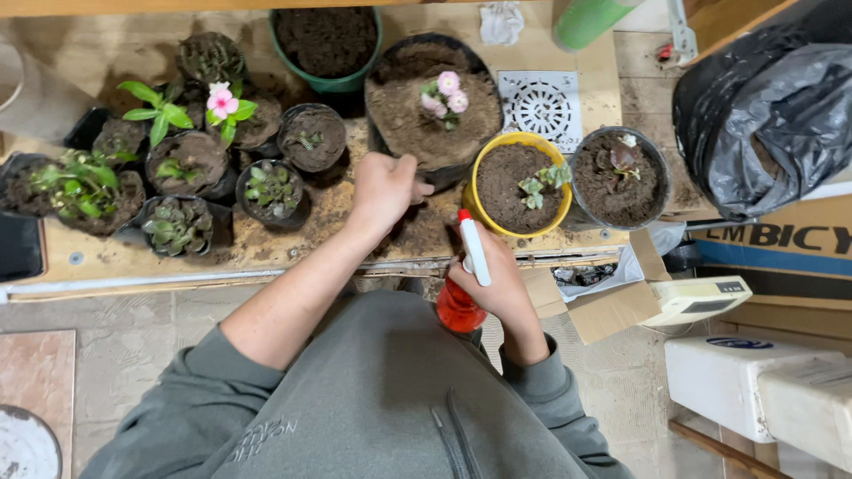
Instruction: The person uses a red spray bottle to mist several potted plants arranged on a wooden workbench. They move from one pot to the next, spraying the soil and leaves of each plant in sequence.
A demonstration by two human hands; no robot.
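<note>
Spray bottle (463, 284), red-bodied with a white trigger head, sits at about five o'clock from the middle of the view, just off the near edge of the wooden bench (80, 253); the right hand (497, 284) is wrapped around its neck, fingers clenched on it, nozzle aimed toward twelve o'clock

At eleven o'clock from that hand, the left hand (383, 188) rests on the bench with fingers curled into a loose fist against the near rim of the large black pot (383, 133); whether it pinches anything I cannot tell. That pot holds dark soil and a small plant with pink flowers (444, 93)

At one o'clock from the bottle stands a yellow pot (479, 168) with a pale succulent, touching the large black pot's side, and at two o'clock a dark round pot (577, 173) with a reddish seedling

Toward nine and ten o'clock a cluster of small black pots (275, 191) carries succulents and leafy green plants, one with a pink bloom. At twelve o'clock a green pot (293, 62) of bare soil sits at the far edge. A white drain grate (541, 106) lies behind the yellow pot, and a black plastic bag (772, 124) bulges at two o'clock
</note>
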